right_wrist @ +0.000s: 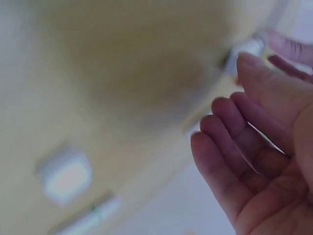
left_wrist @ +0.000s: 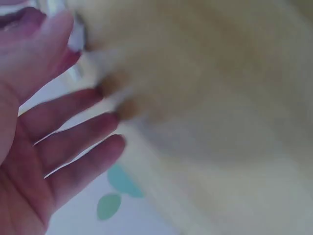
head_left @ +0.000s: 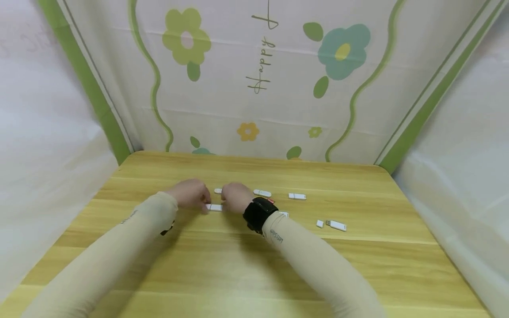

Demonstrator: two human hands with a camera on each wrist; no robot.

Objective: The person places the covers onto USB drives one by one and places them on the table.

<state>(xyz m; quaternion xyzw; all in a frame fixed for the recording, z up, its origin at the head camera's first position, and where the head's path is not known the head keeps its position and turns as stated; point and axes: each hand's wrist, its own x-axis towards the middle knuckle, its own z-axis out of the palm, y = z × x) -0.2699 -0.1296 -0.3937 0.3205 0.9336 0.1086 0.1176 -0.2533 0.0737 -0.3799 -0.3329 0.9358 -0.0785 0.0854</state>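
A white USB stick (head_left: 215, 207) lies low over the wooden table between my two hands. My left hand (head_left: 190, 194) pinches its left end with thumb and index finger, and in the left wrist view the other fingers of that hand (left_wrist: 73, 127) are spread out. At the right end, the thumb and index finger of my right hand (head_left: 237, 197) pinch the stick. A thin line crosses its white body near the left end. The right wrist view shows the stick (right_wrist: 247, 50), blurred, at the thumb tip.
Behind the hands lie a part-hidden white stick (head_left: 218, 191), a rounded one (head_left: 263, 193) and a capped one (head_left: 297, 196). To the right, an uncapped USB stick (head_left: 337, 225) sits beside its loose cap (head_left: 320, 224). Another white piece (head_left: 284, 214) shows past my right wrist. A printed curtain (head_left: 222, 97) hangs behind the table.
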